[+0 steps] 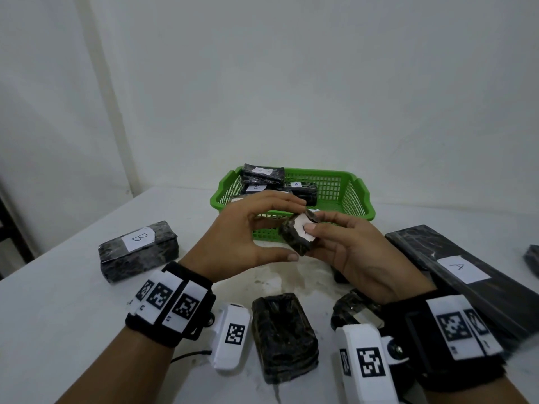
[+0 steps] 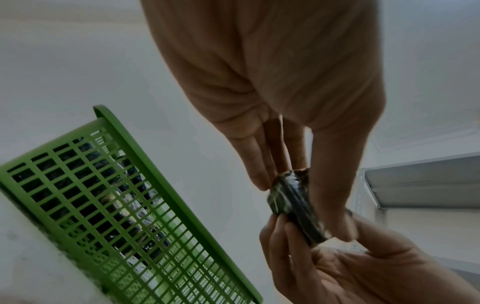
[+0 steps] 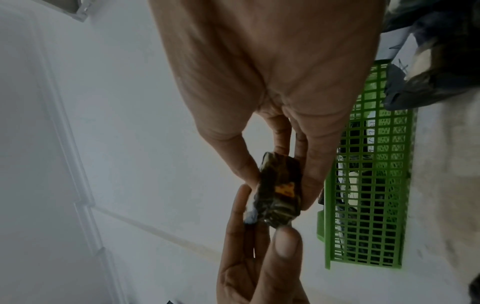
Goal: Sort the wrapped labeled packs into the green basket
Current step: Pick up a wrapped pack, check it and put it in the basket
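Observation:
A small dark wrapped pack (image 1: 294, 239) with a white label is held in the air just in front of the green basket (image 1: 354, 196). My right hand (image 1: 315, 225) pinches it, thumb on the label and fingers behind. My left hand (image 1: 293, 230) spans it, fingertips on its top end and thumb at its lower end. The left wrist view shows the pack (image 2: 293, 203) between both hands beside the basket (image 2: 116, 185). In the right wrist view the pack (image 3: 279, 185) shows a yellow patch through its wrap. Several labelled packs (image 1: 264, 173) lie in the basket.
On the white table lie a pack marked B (image 1: 138, 249) at the left and a long pack marked A (image 1: 460, 275) at the right. A dark pack (image 1: 284, 336) sits near me between my wrists. Another pack (image 1: 351, 307) lies under my right wrist.

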A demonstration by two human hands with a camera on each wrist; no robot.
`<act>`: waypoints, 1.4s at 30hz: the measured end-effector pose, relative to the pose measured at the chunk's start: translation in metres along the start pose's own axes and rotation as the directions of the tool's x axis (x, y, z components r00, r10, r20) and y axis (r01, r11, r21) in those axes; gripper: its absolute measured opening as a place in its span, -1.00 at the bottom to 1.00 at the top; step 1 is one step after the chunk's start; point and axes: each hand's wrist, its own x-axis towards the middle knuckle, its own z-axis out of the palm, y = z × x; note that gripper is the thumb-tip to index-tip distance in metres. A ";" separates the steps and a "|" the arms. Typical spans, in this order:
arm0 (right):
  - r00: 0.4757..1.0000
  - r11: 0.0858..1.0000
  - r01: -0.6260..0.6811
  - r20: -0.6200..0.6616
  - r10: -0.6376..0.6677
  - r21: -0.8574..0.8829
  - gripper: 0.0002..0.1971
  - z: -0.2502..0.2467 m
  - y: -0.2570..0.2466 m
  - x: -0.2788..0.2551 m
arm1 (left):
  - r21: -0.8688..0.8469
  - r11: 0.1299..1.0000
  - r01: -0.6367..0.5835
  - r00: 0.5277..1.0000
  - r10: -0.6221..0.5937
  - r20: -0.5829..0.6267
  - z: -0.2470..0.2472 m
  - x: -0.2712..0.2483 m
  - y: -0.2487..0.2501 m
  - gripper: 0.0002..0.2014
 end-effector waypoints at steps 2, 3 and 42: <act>1.000 0.999 0.005 -0.001 -0.005 -0.034 -0.69 -0.001 0.000 0.001 | -0.005 1.000 0.024 1.000 -0.024 -0.014 0.001 0.000 0.000 -0.37; 1.000 0.999 0.001 0.010 -0.001 -0.051 -0.67 -0.002 0.000 0.001 | -0.005 1.000 0.027 0.999 -0.027 -0.024 0.001 -0.001 -0.001 -0.38; 0.942 0.082 -0.282 -0.260 0.210 -0.956 -0.73 0.006 -0.031 0.164 | 0.429 0.418 0.800 0.586 -0.697 -0.414 -0.086 0.105 -0.147 -0.65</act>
